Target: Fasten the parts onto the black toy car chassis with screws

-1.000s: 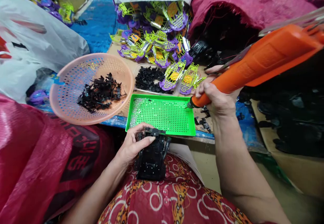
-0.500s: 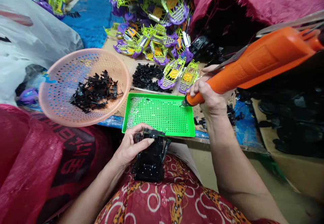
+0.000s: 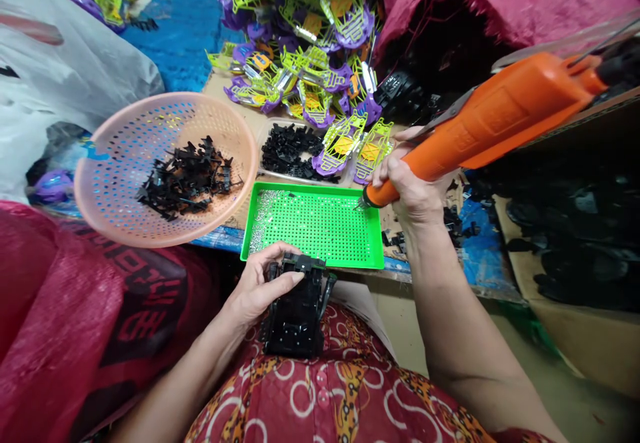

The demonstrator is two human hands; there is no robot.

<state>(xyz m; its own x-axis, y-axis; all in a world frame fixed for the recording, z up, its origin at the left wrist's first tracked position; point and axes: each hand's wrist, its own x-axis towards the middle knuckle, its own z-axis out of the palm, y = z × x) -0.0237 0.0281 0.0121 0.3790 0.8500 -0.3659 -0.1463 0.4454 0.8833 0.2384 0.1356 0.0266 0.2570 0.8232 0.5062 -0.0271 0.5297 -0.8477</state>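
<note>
My left hand (image 3: 265, 281) is closed on a black plastic chassis (image 3: 294, 319) held over my lap, with the thumb across its upper end. My right hand (image 3: 419, 186) grips an orange electric screwdriver (image 3: 490, 123). The screwdriver's tip points down and left, over the right end of a green perforated tray (image 3: 320, 261). Small silvery screws (image 3: 260, 219) are heaped along the tray's left side. Whether the tip touches the tray or a screw, I cannot tell.
A peach colander (image 3: 107, 183) with black plastic parts (image 3: 190, 179) stands left. Behind the tray sits a clear box of small black pieces (image 3: 293, 153). Lime-and-purple plastic parts (image 3: 310, 83) pile up beyond it. Pink sacks (image 3: 550, 3) and dark parts flank the right.
The rear of the screwdriver has shifted slightly left and down in view, its tip staying by the tray's right end. My left hand and the chassis look nearly unmoved.
</note>
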